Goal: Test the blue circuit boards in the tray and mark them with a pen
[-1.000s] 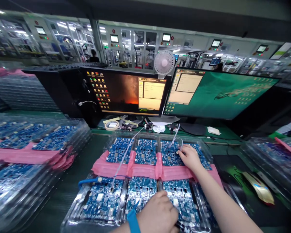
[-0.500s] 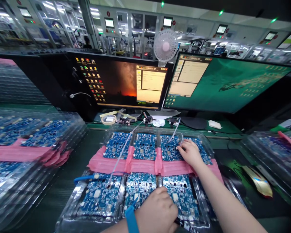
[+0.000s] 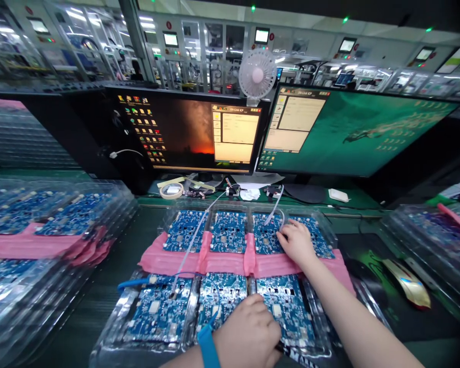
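Observation:
Blue circuit boards (image 3: 228,231) sit in two rows in a clear plastic tray (image 3: 111,327), with pink foam strips (image 3: 222,262) between the rows. My right hand (image 3: 297,244) rests over the back row, its fingers curled together at the right edge of the third board (image 3: 266,240). A thin white cable (image 3: 275,207) loops down to that board near my fingertips; what they pinch is hidden. My left hand (image 3: 249,329), with a blue wrist strap (image 3: 208,346), is wrapped round a black stick-like tool with white markings (image 3: 297,356) above the front row.
Two monitors (image 3: 352,133) stand behind the tray, with a small fan (image 3: 257,74) above them. Stacked board trays (image 3: 53,286) are at the left, and another tray (image 3: 433,230) at the right. A gold mouse (image 3: 406,283) lies on a dark pad. Tape rolls (image 3: 171,190) lie below the monitors.
My right hand has shifted very slightly left and down at the same board. My left hand keeps its grip in nearly the same place. The camera view has moved a little.

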The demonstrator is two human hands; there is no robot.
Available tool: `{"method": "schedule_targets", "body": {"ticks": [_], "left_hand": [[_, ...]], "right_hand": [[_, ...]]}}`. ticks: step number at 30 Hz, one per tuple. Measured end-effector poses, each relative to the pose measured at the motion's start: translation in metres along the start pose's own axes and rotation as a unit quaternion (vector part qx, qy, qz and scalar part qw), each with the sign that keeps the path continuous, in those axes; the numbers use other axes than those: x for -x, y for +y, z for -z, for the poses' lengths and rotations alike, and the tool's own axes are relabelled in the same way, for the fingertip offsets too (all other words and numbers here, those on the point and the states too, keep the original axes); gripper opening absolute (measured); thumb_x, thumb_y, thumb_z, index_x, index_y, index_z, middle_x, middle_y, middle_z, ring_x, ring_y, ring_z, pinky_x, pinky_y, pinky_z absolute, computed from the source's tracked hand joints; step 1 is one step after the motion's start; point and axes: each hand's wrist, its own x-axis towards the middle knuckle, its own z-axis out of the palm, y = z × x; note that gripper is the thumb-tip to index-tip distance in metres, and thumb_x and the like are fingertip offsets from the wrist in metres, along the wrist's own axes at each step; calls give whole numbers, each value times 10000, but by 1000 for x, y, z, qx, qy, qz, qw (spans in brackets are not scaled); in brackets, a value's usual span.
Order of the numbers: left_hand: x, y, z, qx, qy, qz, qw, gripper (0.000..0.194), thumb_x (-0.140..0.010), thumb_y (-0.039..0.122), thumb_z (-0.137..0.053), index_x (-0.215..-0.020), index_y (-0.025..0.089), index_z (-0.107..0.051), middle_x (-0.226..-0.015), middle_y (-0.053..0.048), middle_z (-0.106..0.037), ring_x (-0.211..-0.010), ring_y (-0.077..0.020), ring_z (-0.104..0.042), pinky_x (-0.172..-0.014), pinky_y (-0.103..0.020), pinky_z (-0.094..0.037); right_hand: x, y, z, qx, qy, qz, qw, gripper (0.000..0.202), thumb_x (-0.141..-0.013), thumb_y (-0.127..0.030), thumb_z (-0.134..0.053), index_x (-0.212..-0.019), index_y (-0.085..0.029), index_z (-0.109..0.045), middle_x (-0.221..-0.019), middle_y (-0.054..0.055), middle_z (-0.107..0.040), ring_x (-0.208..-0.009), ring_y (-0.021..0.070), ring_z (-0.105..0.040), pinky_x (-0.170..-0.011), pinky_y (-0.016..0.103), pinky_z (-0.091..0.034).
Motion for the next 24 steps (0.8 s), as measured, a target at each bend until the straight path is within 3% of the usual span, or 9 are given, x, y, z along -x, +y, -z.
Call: {"method": "schedule_targets", "body": {"ticks": [9, 13, 16, 19, 21, 24], "left_hand": [[1, -3, -3, -18, 17, -10, 1000, 255, -710, 410, -608, -672, 173, -522, -662, 19, -580, -684, -132, -506, -877, -282, -323], [0, -9, -15, -75, 38, -46, 995, 359, -761, 506, -533, -633, 171, -521, -592, 25, -566, -624, -121, -493, -847, -276, -343], [0, -12, -22, -87, 61, -54, 993, 322, -790, 433, -535, -607, 171, -501, -579, 33, -550, -602, -111, -478, -815, -266, -350], [0, -15, -27, -90, 76, -56, 991, 290, -778, 328, -590, -568, 166, -474, -545, 49, -518, -561, -95, -443, -783, -248, -348], [-1, -16, -29, -87, 87, -56, 991, 296, -762, 288, -623, -548, 162, -462, -529, 58, -502, -550, -87, -427, -775, -239, -340], [-1, -17, -31, -75, 108, -52, 990, 302, -774, 260, -618, -541, 160, -455, -532, 66, -499, -555, -79, -425, -775, -228, -327]], "right_hand": [[5, -15, 2, 22, 3, 2, 1000, 148, -808, -180, -517, -682, -188, -594, -814, 21, -608, -1095, 269, -375, -928, 448, -206], [7, -13, 12, 8, 25, 29, 999, 171, -822, -265, -517, -699, -213, -623, -879, 3, -606, -1068, 246, -413, -949, 444, -192], [12, -5, 32, -6, 55, 24, 998, 237, -842, -377, -464, -784, -228, -639, -970, 13, -587, -995, 222, -474, -957, 446, -200], [27, 18, 63, -11, 83, -2, 996, 330, -853, -473, -398, -882, -241, -630, -981, 10, -587, -943, 194, -518, -955, 407, -249], [46, 47, 82, -5, 96, -34, 995, 368, -834, -518, -393, -882, -244, -634, -942, 4, -602, -893, 193, -547, -921, 379, -317], [84, 108, 101, 20, 128, -127, 983, 415, -801, -514, -391, -805, -187, -646, -837, 58, -627, -731, 230, -592, -642, 332, -467]]}}
